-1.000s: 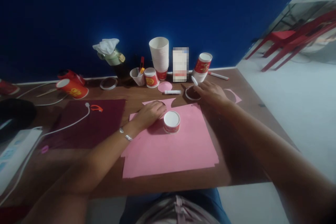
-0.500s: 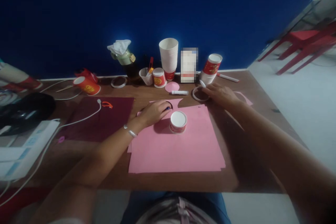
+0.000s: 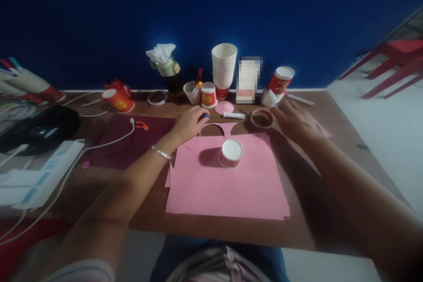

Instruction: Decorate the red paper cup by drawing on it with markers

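A pink paper sheet [image 3: 228, 185] lies on the brown table [image 3: 317, 211], with round pieces cut out of its far edge. An upturned red and white paper cup [image 3: 231, 153] stands on it. My left hand [image 3: 190, 122] is lifted just past the sheet's far left corner, fingers closed on a small blue thing I cannot name. My right hand [image 3: 294, 116] lies flat with fingers spread, between a cut ring [image 3: 262, 118] and a tilted red cup [image 3: 279, 83]. A white marker [image 3: 234, 116] and a pink paper disc [image 3: 224, 107] lie between my hands.
Along the blue wall stand a stack of white cups [image 3: 224, 68], a small red cup [image 3: 208, 94], a cup of pens [image 3: 192, 91] and a tissue holder [image 3: 164, 64]. A maroon sheet [image 3: 132, 141], white cable [image 3: 109, 143], power strip [image 3: 39, 176] and black object [image 3: 39, 128] sit left. Red chairs [image 3: 393, 59] stand right.
My left hand has lifted off the pink sheet and moved away from me, showing a blue thing in its fingers. My right hand has shifted right past the ring. The view has turned left.
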Demonstrator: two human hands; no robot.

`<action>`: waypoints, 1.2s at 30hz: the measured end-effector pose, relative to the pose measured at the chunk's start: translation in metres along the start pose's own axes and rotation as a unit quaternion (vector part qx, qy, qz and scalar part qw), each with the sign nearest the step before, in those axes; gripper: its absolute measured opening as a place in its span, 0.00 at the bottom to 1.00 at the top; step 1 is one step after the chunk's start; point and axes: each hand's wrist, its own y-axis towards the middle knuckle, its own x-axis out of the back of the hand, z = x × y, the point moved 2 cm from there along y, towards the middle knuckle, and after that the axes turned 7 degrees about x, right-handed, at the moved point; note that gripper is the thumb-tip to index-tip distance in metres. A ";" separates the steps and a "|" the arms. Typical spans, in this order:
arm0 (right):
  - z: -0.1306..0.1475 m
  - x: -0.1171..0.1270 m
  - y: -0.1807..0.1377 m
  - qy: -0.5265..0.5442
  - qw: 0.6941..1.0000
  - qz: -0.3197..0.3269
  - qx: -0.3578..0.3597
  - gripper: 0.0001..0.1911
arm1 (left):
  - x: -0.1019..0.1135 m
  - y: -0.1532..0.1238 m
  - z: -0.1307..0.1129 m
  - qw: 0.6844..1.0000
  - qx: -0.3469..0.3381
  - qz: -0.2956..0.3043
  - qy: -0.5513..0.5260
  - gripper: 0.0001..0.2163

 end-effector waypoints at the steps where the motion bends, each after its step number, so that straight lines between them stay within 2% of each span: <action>1: 0.009 0.001 0.001 0.008 1.000 -0.004 0.006 0.09 | -0.003 0.000 -0.005 1.000 -0.003 0.006 -0.015 0.05; 4: 0.046 -0.001 0.009 0.059 0.998 -0.033 0.009 0.09 | -0.018 0.002 -0.024 0.997 -0.029 0.041 -0.060 0.06; 7: 0.081 -0.014 0.020 0.182 0.980 -0.073 -0.001 0.04 | -0.034 0.006 -0.041 0.993 -0.047 0.077 -0.081 0.07; 11: 0.101 -0.036 0.024 0.274 0.956 -0.093 -0.057 0.04 | -0.046 0.016 -0.046 0.989 -0.021 0.092 -0.115 0.09; 15: 0.104 -0.049 0.017 0.321 0.938 -0.087 -0.101 0.06 | -0.050 0.020 -0.038 0.982 0.013 0.115 -0.147 0.09; 18: 0.104 -0.050 0.013 0.330 0.933 -0.091 -0.114 0.06 | -0.051 0.021 -0.034 0.976 0.042 0.137 -0.165 0.10; 21: 0.103 -0.048 0.012 0.321 0.933 -0.094 -0.131 0.07 | -0.052 0.022 -0.036 0.974 0.044 0.145 -0.168 0.11; 26: 0.098 -0.042 0.011 0.294 0.939 -0.116 -0.137 0.06 | -0.057 0.029 -0.040 0.975 0.025 0.137 -0.175 0.10; 30: 0.096 -0.042 0.011 0.297 0.937 -0.133 -0.130 0.07 | -0.058 0.033 -0.036 0.974 0.052 0.123 -0.183 0.07; 36: 0.096 -0.048 0.012 0.303 0.934 -0.110 -0.155 0.07 | -0.048 0.045 -0.037 0.976 0.049 0.080 -0.195 0.07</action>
